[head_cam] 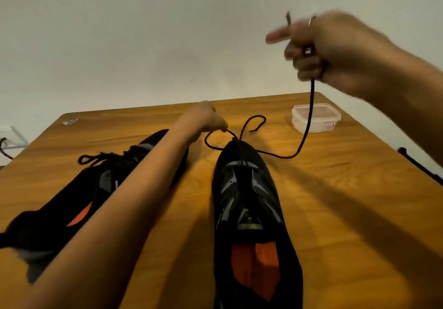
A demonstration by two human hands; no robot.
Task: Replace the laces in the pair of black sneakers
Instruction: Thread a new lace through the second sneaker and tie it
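Two black sneakers lie on the wooden table (335,200). The right sneaker (249,212) points away from me, its orange insole showing. A black lace (304,138) runs from near its toe. My right hand (321,47), raised high and blurred, grips one end of that lace. My left hand (206,121) pinches the lace's other part just beyond the toe, where it forms loops. The left sneaker (96,184) lies angled under my left forearm, with a laced knot on top.
A clear plastic container (316,118) stands at the table's far right, behind the hanging lace. A small shiny object (70,121) sits at the far left corner. A dark rod (419,164) shows past the right edge. A pale wall rises behind.
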